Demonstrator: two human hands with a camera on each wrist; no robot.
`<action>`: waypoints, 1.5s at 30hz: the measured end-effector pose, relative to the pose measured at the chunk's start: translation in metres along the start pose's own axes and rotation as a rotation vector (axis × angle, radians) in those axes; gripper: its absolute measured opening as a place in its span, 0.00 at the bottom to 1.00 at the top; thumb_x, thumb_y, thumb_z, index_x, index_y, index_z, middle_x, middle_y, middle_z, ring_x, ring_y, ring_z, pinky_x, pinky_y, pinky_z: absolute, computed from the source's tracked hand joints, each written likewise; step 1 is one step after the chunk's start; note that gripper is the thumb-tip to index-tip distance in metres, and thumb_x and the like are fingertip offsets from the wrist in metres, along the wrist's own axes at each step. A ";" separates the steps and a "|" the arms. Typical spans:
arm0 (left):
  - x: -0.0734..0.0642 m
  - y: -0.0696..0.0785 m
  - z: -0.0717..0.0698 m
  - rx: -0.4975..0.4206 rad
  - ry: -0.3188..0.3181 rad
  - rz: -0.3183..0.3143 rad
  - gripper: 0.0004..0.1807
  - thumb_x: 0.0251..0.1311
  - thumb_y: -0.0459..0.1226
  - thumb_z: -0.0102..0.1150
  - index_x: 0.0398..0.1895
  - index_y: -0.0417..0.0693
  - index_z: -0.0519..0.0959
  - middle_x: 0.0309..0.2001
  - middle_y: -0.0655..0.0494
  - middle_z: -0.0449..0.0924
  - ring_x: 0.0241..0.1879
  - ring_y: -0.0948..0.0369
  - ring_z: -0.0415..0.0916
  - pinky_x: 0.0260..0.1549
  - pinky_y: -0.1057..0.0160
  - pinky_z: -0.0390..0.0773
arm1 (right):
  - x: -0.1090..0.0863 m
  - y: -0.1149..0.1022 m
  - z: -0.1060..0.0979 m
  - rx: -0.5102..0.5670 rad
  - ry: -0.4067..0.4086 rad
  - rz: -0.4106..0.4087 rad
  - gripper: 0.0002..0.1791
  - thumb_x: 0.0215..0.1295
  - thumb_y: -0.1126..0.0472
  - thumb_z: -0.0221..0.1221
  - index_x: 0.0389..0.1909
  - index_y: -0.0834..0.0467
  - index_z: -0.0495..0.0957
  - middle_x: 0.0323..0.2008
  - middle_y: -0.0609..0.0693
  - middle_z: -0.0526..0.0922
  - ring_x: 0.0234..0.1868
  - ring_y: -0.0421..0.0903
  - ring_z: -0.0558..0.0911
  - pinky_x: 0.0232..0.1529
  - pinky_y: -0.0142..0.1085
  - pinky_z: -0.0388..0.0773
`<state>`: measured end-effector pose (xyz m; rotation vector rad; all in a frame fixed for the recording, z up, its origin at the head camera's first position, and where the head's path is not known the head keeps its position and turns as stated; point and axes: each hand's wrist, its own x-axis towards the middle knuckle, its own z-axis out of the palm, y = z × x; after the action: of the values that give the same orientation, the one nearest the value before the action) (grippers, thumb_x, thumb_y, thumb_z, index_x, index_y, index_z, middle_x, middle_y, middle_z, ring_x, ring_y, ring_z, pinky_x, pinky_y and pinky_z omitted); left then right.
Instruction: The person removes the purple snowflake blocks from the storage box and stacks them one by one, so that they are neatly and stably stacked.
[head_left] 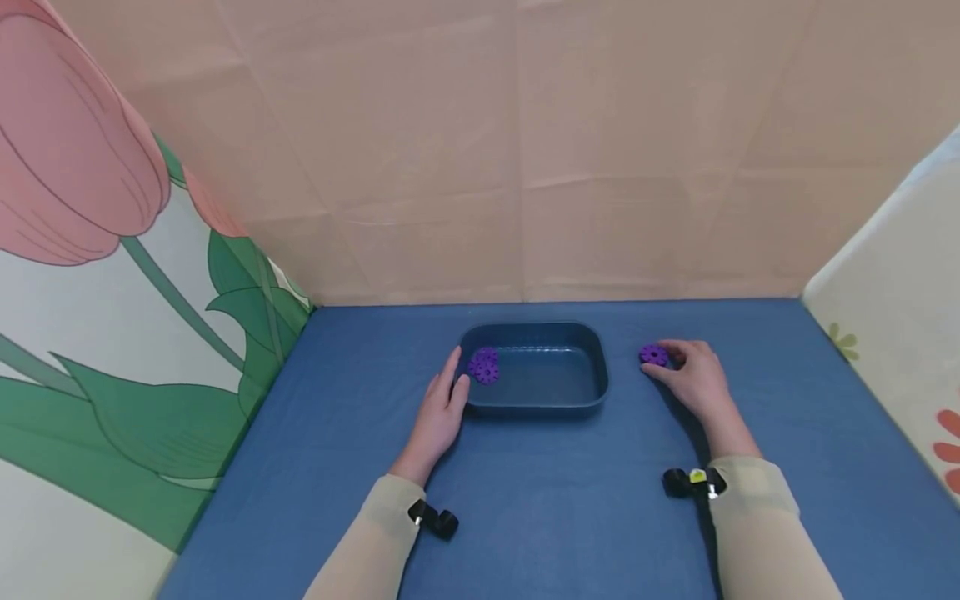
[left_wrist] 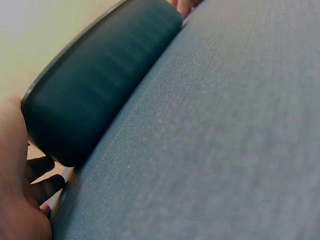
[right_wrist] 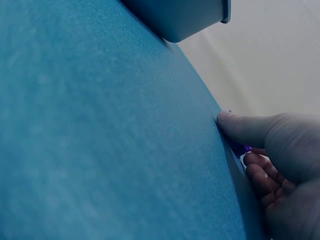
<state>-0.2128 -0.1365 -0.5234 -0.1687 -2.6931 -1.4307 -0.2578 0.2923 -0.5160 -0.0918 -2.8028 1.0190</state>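
A dark blue rectangular tray (head_left: 551, 411) rests on the blue cloth. Against its left wall lies my left hand (head_left: 440, 408), fingers fairly straight, the thumb at the near left corner of the rim. Inside the tray, near that same wall, purple notched discs (head_left: 486, 372) overlap each other. To the right of the tray, my right hand (head_left: 692, 377) pinches another purple notched disc (head_left: 652, 355) between thumb and fingers, close over the cloth. In the right wrist view the thumb covers most of this disc (right_wrist: 239, 148); only a purple edge shows.
The blue cloth (head_left: 540, 500) covers the table up to a beige backdrop (head_left: 525, 167). A tulip-print sheet (head_left: 150, 375) stands along the left side, and a pale flowered sheet (head_left: 900, 317) along the right. Small black cameras (head_left: 435, 520) are strapped to both wrists.
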 end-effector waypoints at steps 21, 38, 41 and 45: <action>-0.002 0.001 0.000 -0.003 0.005 0.007 0.29 0.75 0.61 0.34 0.76 0.86 0.45 0.77 0.74 0.50 0.78 0.51 0.48 0.71 0.37 0.55 | 0.001 -0.003 -0.004 0.102 0.045 -0.020 0.39 0.64 0.43 0.65 0.70 0.61 0.68 0.58 0.67 0.71 0.58 0.65 0.72 0.55 0.61 0.69; -0.002 0.001 -0.001 -0.018 0.001 0.020 0.30 0.73 0.65 0.32 0.76 0.84 0.46 0.77 0.75 0.50 0.79 0.43 0.42 0.72 0.36 0.49 | -0.010 -0.126 -0.001 0.160 0.007 -0.268 0.30 0.63 0.47 0.66 0.66 0.46 0.74 0.51 0.54 0.76 0.46 0.49 0.77 0.47 0.46 0.75; -0.002 0.000 -0.001 -0.020 0.000 0.026 0.30 0.74 0.63 0.33 0.77 0.83 0.46 0.77 0.76 0.50 0.79 0.43 0.43 0.72 0.36 0.49 | -0.012 -0.143 0.010 0.163 -0.037 -0.315 0.29 0.62 0.48 0.68 0.64 0.45 0.75 0.49 0.51 0.77 0.45 0.46 0.77 0.46 0.43 0.76; -0.002 0.001 -0.001 -0.028 -0.001 0.028 0.29 0.75 0.60 0.35 0.77 0.82 0.47 0.77 0.75 0.50 0.78 0.42 0.42 0.72 0.35 0.49 | -0.013 -0.165 0.028 0.160 -0.106 -0.369 0.26 0.62 0.49 0.68 0.61 0.45 0.77 0.47 0.49 0.78 0.44 0.44 0.76 0.45 0.42 0.76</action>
<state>-0.2107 -0.1371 -0.5226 -0.2091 -2.6617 -1.4614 -0.2507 0.1469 -0.4328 0.4921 -2.6691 1.1725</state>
